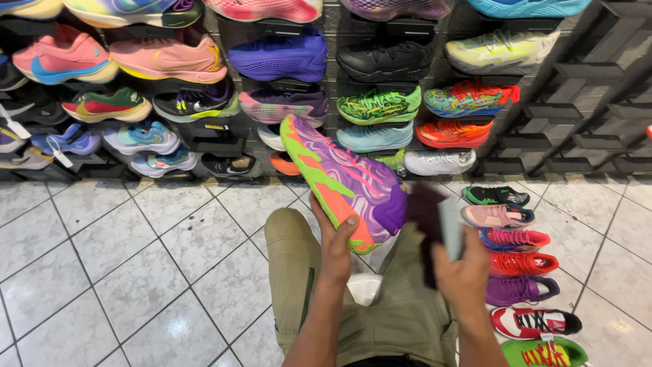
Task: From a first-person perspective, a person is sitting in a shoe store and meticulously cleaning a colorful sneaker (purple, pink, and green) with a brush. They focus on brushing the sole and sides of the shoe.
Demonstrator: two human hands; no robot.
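Both hands are up over my knees: left hand (336,241) grips the purple, green and orange sneaker (343,180) by its sole; right hand (463,268) clutches a blurred dark cloth (426,217). Beside it, shoes (516,265) line the floor.

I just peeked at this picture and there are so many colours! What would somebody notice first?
First, the purple shoe with green and orange streaks, held up in the middle by the left hand. Beside it the right hand holds a dark cloth, blurred. Behind them a wall of shoes in many colours fills the top, and a row of shoes lines the tiled floor at right.
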